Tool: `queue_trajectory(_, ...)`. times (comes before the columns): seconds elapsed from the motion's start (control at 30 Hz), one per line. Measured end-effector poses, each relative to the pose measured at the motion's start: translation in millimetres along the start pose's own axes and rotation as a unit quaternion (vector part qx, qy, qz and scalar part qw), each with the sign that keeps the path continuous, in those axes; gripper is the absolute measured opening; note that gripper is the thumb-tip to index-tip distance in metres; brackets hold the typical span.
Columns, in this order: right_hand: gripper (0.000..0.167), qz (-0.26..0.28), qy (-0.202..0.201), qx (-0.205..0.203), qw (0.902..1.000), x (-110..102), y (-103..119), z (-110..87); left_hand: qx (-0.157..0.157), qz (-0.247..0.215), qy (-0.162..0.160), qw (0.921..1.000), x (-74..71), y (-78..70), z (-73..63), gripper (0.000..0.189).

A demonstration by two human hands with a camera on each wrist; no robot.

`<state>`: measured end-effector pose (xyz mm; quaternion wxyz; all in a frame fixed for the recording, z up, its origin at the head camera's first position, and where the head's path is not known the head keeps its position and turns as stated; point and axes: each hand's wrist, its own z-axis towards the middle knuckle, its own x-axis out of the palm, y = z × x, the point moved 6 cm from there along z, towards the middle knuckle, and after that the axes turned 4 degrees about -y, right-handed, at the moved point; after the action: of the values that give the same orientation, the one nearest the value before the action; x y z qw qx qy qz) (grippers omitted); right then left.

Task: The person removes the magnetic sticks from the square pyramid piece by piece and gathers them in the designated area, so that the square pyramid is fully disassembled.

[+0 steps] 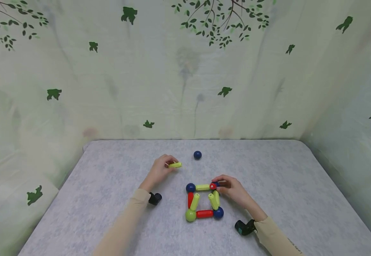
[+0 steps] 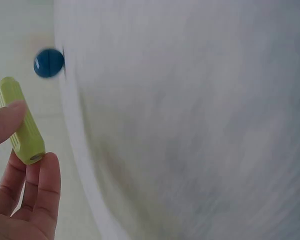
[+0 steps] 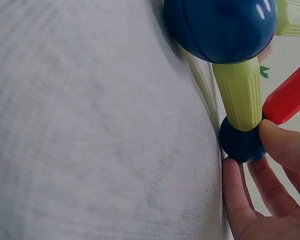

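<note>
My left hand [image 1: 158, 173] holds a yellow-green magnetic rod [image 2: 26, 131] between thumb and fingers, raised over the table. Right of it, my right hand [image 1: 235, 191] pinches the blue ball [image 3: 241, 142] at the far right corner of a square of rods and balls. A red rod [image 3: 291, 92] stands up from that ball. The square has a red front rod [image 1: 204, 214], a yellow-green back rod [image 1: 202, 187], a green ball [image 1: 190, 215] at front left and blue balls at the other corners. Yellow-green rods [image 1: 195, 202] rise from both front balls.
A loose blue ball [image 1: 197, 155] lies farther back on the grey table [image 1: 268, 163]. Black wrist cameras [image 1: 245, 227] stick out from both wrists. A leaf-patterned curtain [image 1: 172, 71] hangs behind the table's far edge and along both sides.
</note>
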<state>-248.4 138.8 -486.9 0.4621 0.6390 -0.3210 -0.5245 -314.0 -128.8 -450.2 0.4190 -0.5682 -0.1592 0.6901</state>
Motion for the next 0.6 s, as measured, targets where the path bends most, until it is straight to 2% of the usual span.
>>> queue_trajectory(0.27,0.024,-0.003,-0.005,0.006,1.0,1,3,-1.6,-0.054,0.032,0.017,0.9979,-11.1,28.6,23.9,0.019)
queue_trajectory(0.43,0.023,-0.006,-0.004,-0.002,1.0,-1,24,-11.2,-0.058,0.053,0.023,0.9966,-12.9,38.9,32.2,0.02)
queue_trajectory(0.6,0.023,-0.006,-0.001,0.0,1.0,-3,40,-18.3,-0.068,0.071,0.042,0.9943,-10.4,42.3,36.9,0.019)
